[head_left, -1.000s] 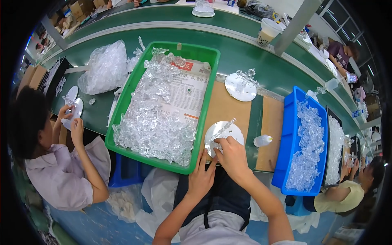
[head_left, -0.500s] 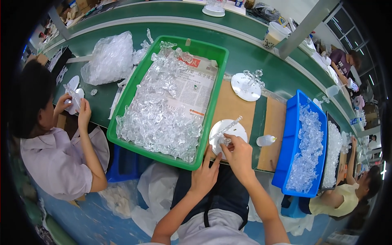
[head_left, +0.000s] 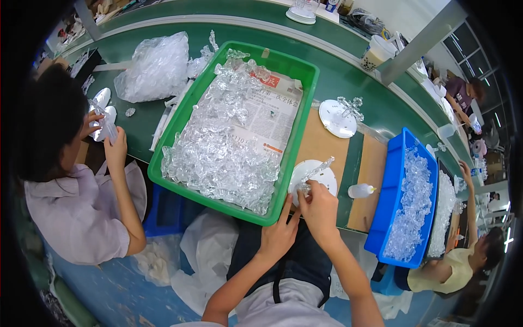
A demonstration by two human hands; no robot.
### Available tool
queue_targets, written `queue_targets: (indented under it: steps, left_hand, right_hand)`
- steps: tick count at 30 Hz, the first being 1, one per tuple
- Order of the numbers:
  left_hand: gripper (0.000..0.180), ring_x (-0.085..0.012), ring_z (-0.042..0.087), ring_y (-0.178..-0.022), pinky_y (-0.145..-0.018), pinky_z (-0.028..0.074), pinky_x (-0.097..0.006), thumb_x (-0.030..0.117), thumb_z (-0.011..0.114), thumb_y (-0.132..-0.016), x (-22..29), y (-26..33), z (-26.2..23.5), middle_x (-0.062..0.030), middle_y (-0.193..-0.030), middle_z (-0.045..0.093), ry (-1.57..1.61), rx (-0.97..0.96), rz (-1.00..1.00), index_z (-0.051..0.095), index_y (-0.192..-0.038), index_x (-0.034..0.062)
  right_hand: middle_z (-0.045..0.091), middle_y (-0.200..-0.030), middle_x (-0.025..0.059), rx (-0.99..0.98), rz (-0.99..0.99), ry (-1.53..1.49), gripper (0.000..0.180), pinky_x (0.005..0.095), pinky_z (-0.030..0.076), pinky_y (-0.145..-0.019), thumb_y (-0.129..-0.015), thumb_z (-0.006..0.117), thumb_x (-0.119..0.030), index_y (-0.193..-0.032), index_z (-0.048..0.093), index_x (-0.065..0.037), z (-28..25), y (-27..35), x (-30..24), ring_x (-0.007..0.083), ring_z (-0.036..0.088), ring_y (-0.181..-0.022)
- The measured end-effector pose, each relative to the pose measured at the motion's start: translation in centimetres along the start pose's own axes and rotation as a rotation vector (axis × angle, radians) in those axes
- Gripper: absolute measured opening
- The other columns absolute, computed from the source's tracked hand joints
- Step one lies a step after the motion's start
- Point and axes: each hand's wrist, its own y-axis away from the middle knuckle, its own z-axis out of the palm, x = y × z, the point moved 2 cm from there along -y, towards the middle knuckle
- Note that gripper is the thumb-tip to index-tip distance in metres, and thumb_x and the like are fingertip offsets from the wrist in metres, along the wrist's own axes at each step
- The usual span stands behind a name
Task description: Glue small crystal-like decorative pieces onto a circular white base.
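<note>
Two round white plastic discs lie on the brown board: one at the near edge, where the right hand pinches a clear plastic piece against it, and another farther back. The left hand, fingers loosely curled, steadies the disc's rim beside the one green plastic tray; one blue bin stands just right, a small squeeze bottle between.

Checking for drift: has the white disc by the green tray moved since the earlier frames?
No. The white disc sits against the green tray's right wall on the brown board throughout; the right hand works at its lower edge.
</note>
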Motion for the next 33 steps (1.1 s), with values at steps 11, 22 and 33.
queue_targets:
  steps: [11,22,33]
  left_hand:
    - [0.054,-0.0427,0.025,-0.134,-0.106,0.028,-0.049,0.024,0.066,-0.078,0.0,-2.1,0.5,-0.0271,-0.142,0.03,0.043,-0.128,0.12,0.052,-0.126,0.0024]
    - [0.057,-0.0425,0.03,-0.131,-0.105,0.027,-0.051,0.04,0.063,-0.083,0.5,-1.8,-0.4,-0.029,-0.141,0.031,-0.161,-0.103,0.187,0.052,-0.128,0.0067]
    - [0.055,-0.0432,0.03,-0.131,-0.105,0.026,-0.052,0.032,0.064,-0.083,1.2,-1.9,-0.2,-0.0274,-0.142,0.031,-0.151,-0.11,0.188,0.05,-0.131,0.0087]
  right_hand:
    - [0.063,-0.08,0.0157,0.083,-0.021,0.007,0.028,0.0388,0.05,-0.06,-0.078,0.067,-0.017,-0.1,0.061,-0.001,0.8,0.4,1.6,0.0282,0.064,-0.067]
    - [0.067,-0.078,0.0102,0.33,0.134,0.242,0.021,0.0346,0.051,-0.063,-0.079,0.061,-0.01,-0.099,0.067,-0.009,-19.0,-1.7,10.0,0.0251,0.065,-0.074]
    - [0.067,-0.086,0.0165,0.073,0.2,0.491,0.027,0.0413,0.052,-0.071,-0.075,0.068,-0.017,-0.101,0.062,-0.012,-18.0,-6.4,26.2,0.032,0.065,-0.081]
